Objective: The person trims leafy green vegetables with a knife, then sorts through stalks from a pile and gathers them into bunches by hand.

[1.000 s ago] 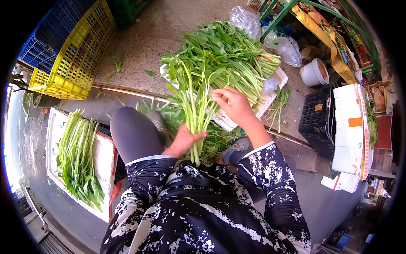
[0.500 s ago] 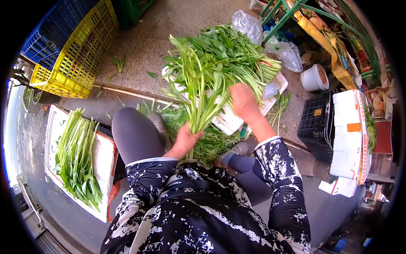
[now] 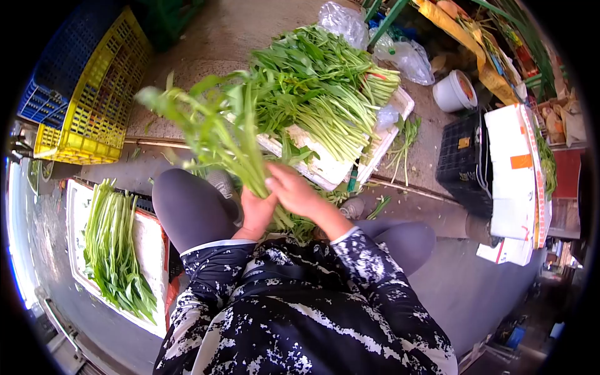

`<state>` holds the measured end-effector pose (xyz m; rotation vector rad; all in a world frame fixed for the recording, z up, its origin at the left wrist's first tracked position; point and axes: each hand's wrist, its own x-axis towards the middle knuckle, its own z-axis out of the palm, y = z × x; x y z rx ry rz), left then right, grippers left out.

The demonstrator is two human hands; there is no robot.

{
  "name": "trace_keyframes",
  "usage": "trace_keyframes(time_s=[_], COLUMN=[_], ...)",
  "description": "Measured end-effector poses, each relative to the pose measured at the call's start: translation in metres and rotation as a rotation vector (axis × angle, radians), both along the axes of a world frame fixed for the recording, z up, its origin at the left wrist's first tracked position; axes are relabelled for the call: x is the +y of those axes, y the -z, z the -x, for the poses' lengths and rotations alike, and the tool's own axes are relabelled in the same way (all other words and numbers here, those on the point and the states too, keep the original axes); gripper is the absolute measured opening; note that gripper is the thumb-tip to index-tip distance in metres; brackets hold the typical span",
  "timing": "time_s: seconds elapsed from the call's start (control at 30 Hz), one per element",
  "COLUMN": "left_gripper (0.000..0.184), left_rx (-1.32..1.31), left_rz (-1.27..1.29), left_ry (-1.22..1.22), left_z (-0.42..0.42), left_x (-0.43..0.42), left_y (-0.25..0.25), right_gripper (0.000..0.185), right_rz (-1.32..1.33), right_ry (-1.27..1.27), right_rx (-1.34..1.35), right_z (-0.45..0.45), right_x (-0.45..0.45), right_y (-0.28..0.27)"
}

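Observation:
My left hand (image 3: 256, 212) is closed around the stems of a bunch of water spinach (image 3: 234, 140), whose leafy tops lean up and to the left, blurred by motion. Against the same stems, just right of the left hand, my right hand (image 3: 295, 192) has its fingers pressed on the bunch. Beyond them a large pile of water spinach (image 3: 328, 94) lies on a white foam tray (image 3: 328, 172), its cut stems pointing right. More loose greens lie on the ground between my feet, partly hidden by my hands.
At the left, several long-stemmed greens (image 3: 115, 250) rest on a white foam box lid (image 3: 150, 250). A yellow crate (image 3: 103, 94) and a blue crate (image 3: 53, 75) stand farther back. On the right are a white bucket (image 3: 454, 92), a black crate (image 3: 462, 159), a white foam box (image 3: 509, 169) and plastic bags (image 3: 409, 59).
The bunch has swung from nearly upright to leaning left. My right hand has come down and left from beside the pile to the stems. My left hand has shifted slightly left.

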<state>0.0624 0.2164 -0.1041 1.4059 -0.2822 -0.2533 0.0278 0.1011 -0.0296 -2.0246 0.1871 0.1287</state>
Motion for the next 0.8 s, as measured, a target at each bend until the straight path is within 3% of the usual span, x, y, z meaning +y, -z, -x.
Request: trace_keyframes(time_s=[0.03, 0.07, 0.1, 0.13, 0.2, 0.27, 0.33, 0.4, 0.53, 0.6, 0.8], left_gripper=[0.031, 0.031, 0.031, 0.032, 0.034, 0.036, 0.031, 0.029, 0.032, 0.033, 0.047], left_rx=[0.257, 0.252, 0.467, 0.683, 0.8, 0.806, 0.835, 0.856, 0.865, 0.852, 0.872], left_rz=[0.077, 0.073, 0.103, 0.135, 0.242, 0.318, 0.353, 0.366, 0.34, 0.345, 0.26], left_ry=[0.116, 0.126, 0.137, 0.145, 0.066, 0.088, 0.099, 0.117, 0.1, 0.069, 0.029], left_z=[-0.003, -0.007, -0.012, -0.016, -0.021, -0.024, -0.022, -0.023, -0.025, -0.025, -0.024], left_x=[0.004, 0.007, 0.009, 0.009, 0.009, 0.011, 0.01, 0.007, 0.005, 0.001, -0.005], left_y=[-0.001, -0.001, 0.0, -0.001, -0.009, -0.004, -0.009, -0.01, -0.007, -0.005, -0.002], right_gripper=[0.052, 0.052, 0.053, 0.055, 0.053, 0.055, 0.067, 0.073, 0.079, 0.084, 0.08], right_rz=[-0.005, 0.04, 0.088, -0.008, 0.248, 0.67, 0.831, 0.962, 0.903, 0.8, 0.793], right_ry=[0.011, -0.006, -0.025, 0.13, 0.437, 0.593, 0.609, 0.575, 0.57, 0.489, 0.479], right_rx=[-0.005, 0.074, 0.154, 0.205, 0.273, 0.383, 0.474, 0.309, 0.241, 0.437, 0.547], right_z=[-0.005, -0.012, -0.018, -0.02, -0.015, -0.004, 0.01, 0.017, 0.003, -0.005, -0.01], right_x=[0.004, 0.005, 0.002, -0.01, -0.051, -0.087, -0.109, -0.129, -0.156, -0.164, -0.16], right_y=[0.003, 0.006, 0.007, -0.002, 0.039, 0.067, 0.068, 0.08, 0.075, 0.073, 0.089])
